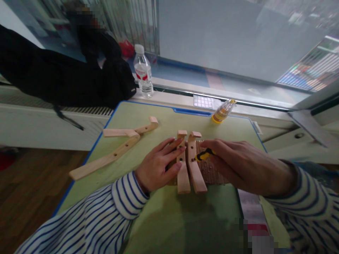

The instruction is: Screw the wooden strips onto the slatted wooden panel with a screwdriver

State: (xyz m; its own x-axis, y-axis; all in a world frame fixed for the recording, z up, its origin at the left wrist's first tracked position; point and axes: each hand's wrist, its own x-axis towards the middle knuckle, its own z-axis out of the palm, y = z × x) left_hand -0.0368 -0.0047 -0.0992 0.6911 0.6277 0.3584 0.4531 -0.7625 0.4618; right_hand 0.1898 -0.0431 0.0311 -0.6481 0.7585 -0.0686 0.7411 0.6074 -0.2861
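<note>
My left hand [158, 165] presses its fingers against the side of two upright wooden hook-shaped pieces [188, 163] that stand side by side on a wooden base at the middle of the green table [148, 120]. My right hand [239, 164] grips a small yellow and black screwdriver [203, 155] whose tip points into the side of the right wooden piece. Most of the base is hidden under my right hand.
Two more long wooden pieces [116, 148] lie at the table's left. A small yellow bottle [222, 111] lies at the far edge. A water bottle [143, 71] and a black bag [66, 74] rest on the window sill. Paper [249, 208] lies at lower right.
</note>
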